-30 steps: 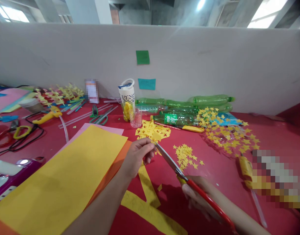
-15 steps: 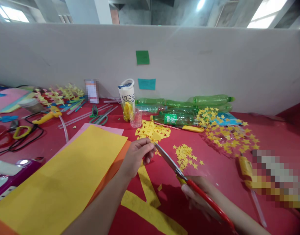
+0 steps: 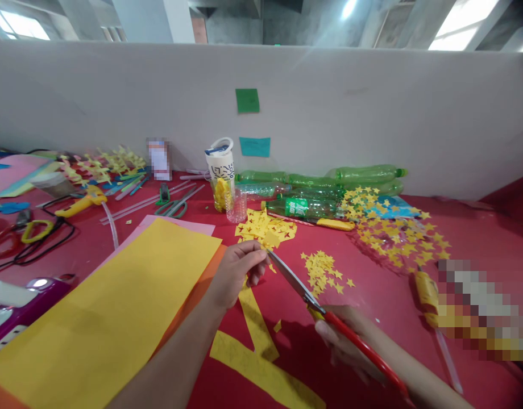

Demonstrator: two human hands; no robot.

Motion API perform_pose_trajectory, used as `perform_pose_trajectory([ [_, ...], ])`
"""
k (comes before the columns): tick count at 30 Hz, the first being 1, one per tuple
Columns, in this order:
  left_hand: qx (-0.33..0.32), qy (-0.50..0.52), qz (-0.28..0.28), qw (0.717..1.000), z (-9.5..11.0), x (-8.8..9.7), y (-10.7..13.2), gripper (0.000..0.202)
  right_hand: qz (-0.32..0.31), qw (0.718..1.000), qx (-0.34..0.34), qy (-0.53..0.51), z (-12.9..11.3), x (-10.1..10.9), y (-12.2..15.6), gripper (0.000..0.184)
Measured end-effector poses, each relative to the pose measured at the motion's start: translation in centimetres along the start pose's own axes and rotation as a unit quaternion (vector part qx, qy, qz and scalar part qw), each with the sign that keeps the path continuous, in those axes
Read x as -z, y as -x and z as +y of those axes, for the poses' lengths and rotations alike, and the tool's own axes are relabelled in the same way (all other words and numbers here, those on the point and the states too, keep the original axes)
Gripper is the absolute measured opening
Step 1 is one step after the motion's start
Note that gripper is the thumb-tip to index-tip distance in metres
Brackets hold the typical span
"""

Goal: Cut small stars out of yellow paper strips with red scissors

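Note:
My left hand (image 3: 240, 270) is closed in a pinch on a small piece of yellow paper, mostly covered by the fingers. My right hand (image 3: 338, 335) grips scissors (image 3: 289, 275) with long red handles. Their blades point up-left, and the tips meet my left fingertips. Behind the fingers lies a heap of yellow paper offcuts (image 3: 282, 228). Small yellow stars (image 3: 321, 270) are piled right of the blades. Beneath my hands, yellow paper strips (image 3: 261, 372) rest on the red table (image 3: 227, 389).
Yellow sheets (image 3: 129, 295) cover the left side. Green bottles (image 3: 368, 173) lie along the white partition (image 3: 330, 108) beside a white cup (image 3: 220, 165). On the right are a star-covered bundle (image 3: 398, 236) and a glue gun (image 3: 427, 292); another glue gun (image 3: 84, 200) lies left, near a purple power strip (image 3: 35, 307).
Almost nothing differs. The whole view has shifted very slightly, while both hands and the scissors keep the same pose.

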State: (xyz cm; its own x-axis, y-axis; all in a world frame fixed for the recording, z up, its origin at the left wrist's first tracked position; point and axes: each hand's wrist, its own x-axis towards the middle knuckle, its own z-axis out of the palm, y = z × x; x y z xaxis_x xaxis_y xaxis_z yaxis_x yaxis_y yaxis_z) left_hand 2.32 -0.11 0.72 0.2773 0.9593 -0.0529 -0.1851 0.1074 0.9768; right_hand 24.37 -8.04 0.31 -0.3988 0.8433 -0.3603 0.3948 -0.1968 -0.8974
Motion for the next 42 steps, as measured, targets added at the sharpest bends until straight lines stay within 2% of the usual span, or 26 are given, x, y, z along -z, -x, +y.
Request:
perform_pose_trajectory([
  [8, -0.037, -0.055, 0.003, 0.998, -0.19, 0.12, -0.03, 0.023, 0.004, 1.000, -0.004, -0.009, 0.09, 0.05, -0.07, 0.051],
  [21, -0.015, -0.083, -0.015, 0.996, -0.16, -0.72, 0.47, 0.029, -0.002, 1.000, 0.018, 0.015, 0.10, -0.32, 0.24, 0.053],
  [31, 0.000, -0.060, -0.011, 0.998, -0.15, -0.78, 0.46, 0.028, -0.002, 1.000, -0.007, -0.026, -0.28, -0.39, 0.35, 0.051],
  [42, 0.013, -0.054, -0.015, 0.998, 0.07, -0.82, 0.47, 0.029, -0.006, 1.000, -0.017, -0.018, -0.18, -0.48, 0.40, 0.052],
])
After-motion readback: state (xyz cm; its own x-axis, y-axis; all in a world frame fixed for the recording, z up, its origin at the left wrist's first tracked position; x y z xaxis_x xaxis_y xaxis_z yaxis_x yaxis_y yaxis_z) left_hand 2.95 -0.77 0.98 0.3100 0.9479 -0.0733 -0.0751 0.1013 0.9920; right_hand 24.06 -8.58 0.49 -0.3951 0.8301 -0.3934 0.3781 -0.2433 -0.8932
